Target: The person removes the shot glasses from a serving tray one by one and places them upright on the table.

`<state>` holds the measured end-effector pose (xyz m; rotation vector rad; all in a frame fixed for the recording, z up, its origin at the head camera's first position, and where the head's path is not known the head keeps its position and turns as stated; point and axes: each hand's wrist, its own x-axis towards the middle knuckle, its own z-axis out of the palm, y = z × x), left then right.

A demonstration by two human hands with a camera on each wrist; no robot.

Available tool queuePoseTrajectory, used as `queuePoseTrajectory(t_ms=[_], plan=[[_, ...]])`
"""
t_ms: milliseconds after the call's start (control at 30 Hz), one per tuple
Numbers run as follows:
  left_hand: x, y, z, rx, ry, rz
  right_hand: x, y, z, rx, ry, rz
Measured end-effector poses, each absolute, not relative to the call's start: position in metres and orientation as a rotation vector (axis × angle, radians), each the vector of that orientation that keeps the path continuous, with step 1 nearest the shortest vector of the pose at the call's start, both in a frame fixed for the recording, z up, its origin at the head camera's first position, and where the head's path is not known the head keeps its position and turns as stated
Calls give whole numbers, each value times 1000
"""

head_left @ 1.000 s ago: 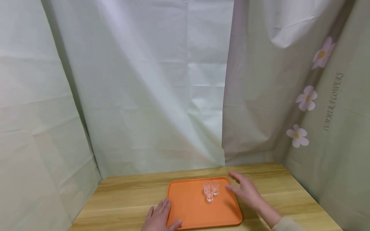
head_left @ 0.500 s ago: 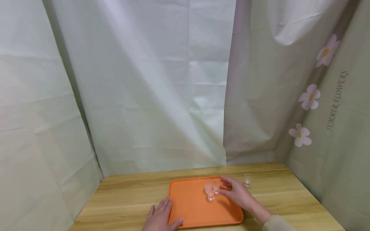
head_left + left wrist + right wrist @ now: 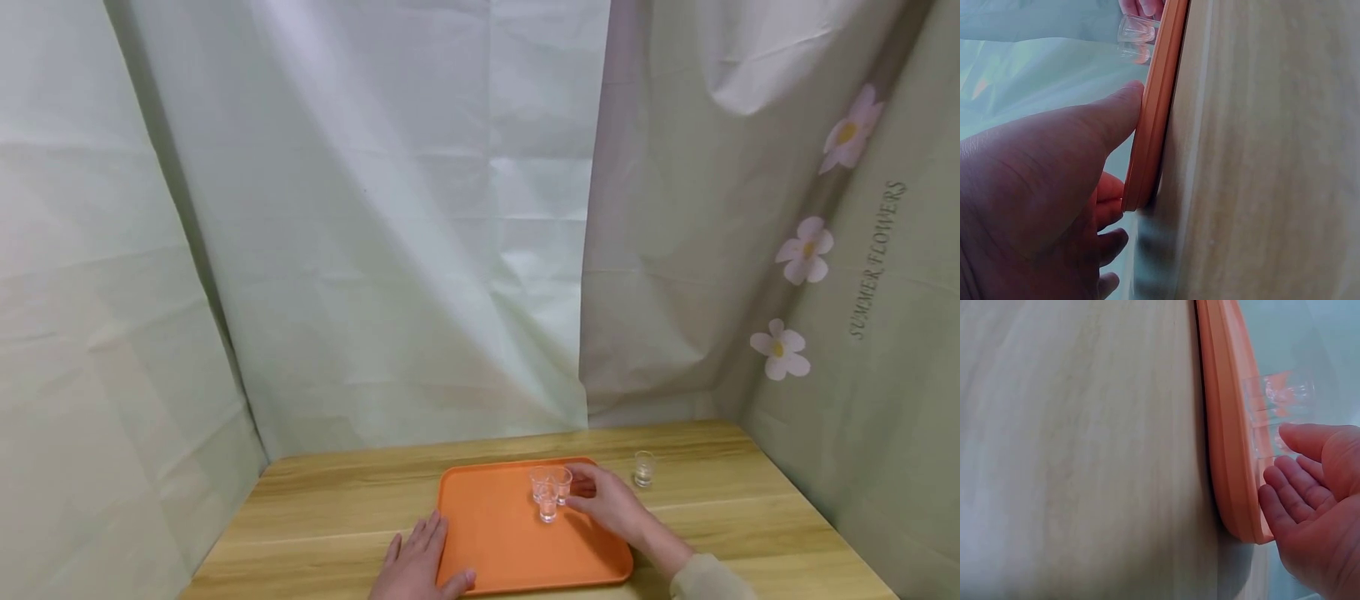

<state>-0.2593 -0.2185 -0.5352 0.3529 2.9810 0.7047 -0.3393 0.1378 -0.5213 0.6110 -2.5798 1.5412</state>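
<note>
Clear glass: three small shot glasses stand clustered on the far right part of the orange tray; the right hand has its fingers at the right side of the cluster, loosely curved toward the nearest glass; the right wrist view shows the fingertips just short of the glass, so the hand stands apart and not yet closed on anything; no glass is lifted. The left hand lies flat at the tray's near left corner, fingers straight on the wooden table, thumb pressed against the tray's rim; it steadies, it does not clasp. A fourth shot glass stands alone on the table, right of the tray and well apart from the cluster. Judgement: one glass is off the tray, three remain on it; the hold on the next is not yet made. Pale fabric backdrop behind; flower print at right.
</note>
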Motion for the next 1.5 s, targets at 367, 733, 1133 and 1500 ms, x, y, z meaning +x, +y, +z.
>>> queuePoseTrajectory(t_ms=[367, 733, 1133, 1500], plan=[[-259, -219, -535, 345, 2980, 716, -343, 132, -521, 572, -2578, 1571], [-257, -218, -534, 334, 2971, 719, -342, 130, -523, 526, -2583, 1551], [-256, -216, -530, 316, 2967, 720, -331, 138, -517, 434, -2568, 1526], [-255, -216, -533, 333, 3009, 671, -315, 165, -508, 369, -2564, 1518]])
